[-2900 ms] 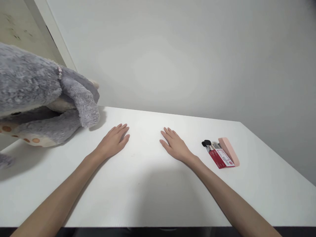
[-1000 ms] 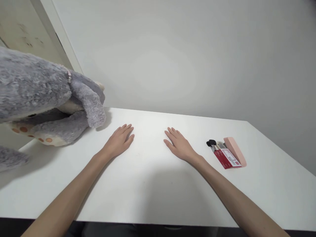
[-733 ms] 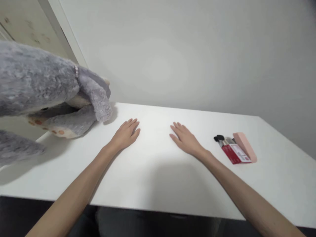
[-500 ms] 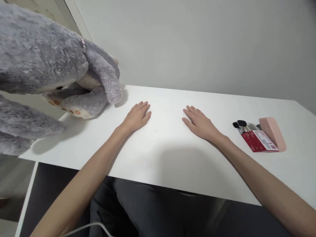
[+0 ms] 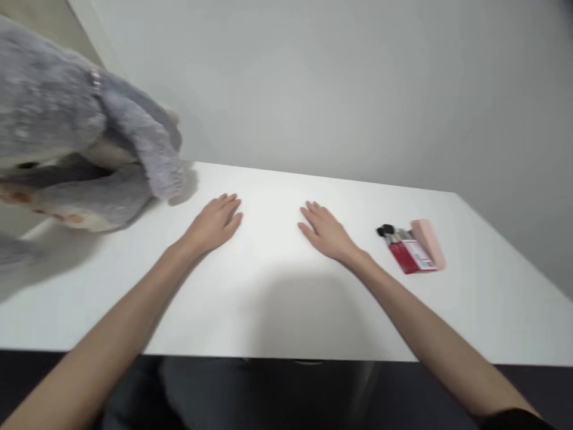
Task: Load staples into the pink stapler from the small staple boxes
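Rests left hand [image 5: 213,224] and right hand [image 5: 326,234] spread on table [image 5: 215,304], gripping nothing; expect plush toy [image 5: 54,113] soft, best squeezed mid-body, red box [image 5: 401,257] light, stiff, side-pinchable.

The left edge crops the grey plush toy [image 5: 62,110], and the red packet's [image 5: 403,257] print blurs.

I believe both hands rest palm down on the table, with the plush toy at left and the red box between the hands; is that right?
Almost: the head view shows the red box right of the right hand, not between it and the left hand. Both hands rest palm down on the table, the plush toy at left.
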Demonstrator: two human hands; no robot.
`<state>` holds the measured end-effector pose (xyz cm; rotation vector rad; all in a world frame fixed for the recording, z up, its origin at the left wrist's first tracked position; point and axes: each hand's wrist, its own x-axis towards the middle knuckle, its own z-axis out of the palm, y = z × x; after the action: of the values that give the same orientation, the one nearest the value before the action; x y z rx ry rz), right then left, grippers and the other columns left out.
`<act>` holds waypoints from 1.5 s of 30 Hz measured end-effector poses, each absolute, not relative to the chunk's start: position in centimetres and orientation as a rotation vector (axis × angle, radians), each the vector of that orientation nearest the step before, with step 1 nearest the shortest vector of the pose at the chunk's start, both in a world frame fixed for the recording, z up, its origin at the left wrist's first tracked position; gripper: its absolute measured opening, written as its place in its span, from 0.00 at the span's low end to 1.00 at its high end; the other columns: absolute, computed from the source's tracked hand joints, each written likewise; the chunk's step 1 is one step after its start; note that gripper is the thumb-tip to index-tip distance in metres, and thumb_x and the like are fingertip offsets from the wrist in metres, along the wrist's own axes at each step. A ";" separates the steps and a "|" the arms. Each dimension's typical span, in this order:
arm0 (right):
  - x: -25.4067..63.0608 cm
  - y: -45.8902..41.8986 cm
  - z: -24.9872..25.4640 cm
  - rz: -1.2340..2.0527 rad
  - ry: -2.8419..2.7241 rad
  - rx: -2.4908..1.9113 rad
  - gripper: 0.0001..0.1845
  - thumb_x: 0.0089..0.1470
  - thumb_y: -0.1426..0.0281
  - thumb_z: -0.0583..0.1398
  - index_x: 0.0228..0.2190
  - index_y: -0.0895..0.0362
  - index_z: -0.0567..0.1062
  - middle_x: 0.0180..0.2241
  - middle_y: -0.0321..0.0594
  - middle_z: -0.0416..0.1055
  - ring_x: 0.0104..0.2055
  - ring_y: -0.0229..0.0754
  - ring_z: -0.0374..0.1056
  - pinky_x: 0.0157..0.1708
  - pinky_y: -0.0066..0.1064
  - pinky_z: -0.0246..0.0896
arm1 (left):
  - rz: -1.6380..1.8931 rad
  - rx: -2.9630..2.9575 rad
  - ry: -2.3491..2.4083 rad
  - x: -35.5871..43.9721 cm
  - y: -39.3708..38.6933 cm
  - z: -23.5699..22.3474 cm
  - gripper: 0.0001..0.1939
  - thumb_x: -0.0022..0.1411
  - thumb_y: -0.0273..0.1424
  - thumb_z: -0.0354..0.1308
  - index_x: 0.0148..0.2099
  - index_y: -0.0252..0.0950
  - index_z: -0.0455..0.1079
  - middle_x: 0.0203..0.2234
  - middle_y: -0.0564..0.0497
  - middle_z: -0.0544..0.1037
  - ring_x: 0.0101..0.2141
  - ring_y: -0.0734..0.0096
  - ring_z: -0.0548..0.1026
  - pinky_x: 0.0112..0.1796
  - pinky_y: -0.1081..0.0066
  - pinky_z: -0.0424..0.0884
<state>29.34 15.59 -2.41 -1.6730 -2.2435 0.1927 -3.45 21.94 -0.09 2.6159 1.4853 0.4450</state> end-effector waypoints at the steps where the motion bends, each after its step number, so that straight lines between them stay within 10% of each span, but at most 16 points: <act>1: 29.3 15.8 -2.3 0.190 -2.253 -1.676 0.43 0.72 0.44 0.39 0.72 0.60 0.63 0.76 0.50 0.51 0.79 0.55 0.43 0.77 0.52 0.38 | 0.447 2.625 1.494 -3.6 22.3 -0.2 0.37 0.74 0.49 0.38 0.72 0.30 0.64 0.72 0.40 0.63 0.73 0.49 0.57 0.72 0.50 0.52; 38: 28.8 16.2 -2.1 0.307 -2.193 -1.640 0.37 0.73 0.49 0.47 0.71 0.58 0.64 0.76 0.50 0.51 0.79 0.58 0.41 0.77 0.56 0.38 | 0.423 2.624 1.519 -4.1 23.1 -0.6 0.36 0.75 0.49 0.37 0.72 0.32 0.63 0.73 0.41 0.62 0.74 0.51 0.55 0.72 0.49 0.51; 45: 29.9 8.7 9.4 0.272 -1.932 -1.000 0.36 0.71 0.52 0.57 0.74 0.40 0.54 0.74 0.38 0.58 0.75 0.53 0.56 0.72 0.52 0.56 | 0.453 2.599 1.504 -3.8 22.5 -0.5 0.34 0.75 0.47 0.41 0.71 0.32 0.64 0.72 0.41 0.63 0.74 0.49 0.56 0.72 0.49 0.51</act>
<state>29.86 8.68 9.43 -0.9997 -1.9321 0.2722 -3.77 22.49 -0.54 2.5995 1.5039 0.4534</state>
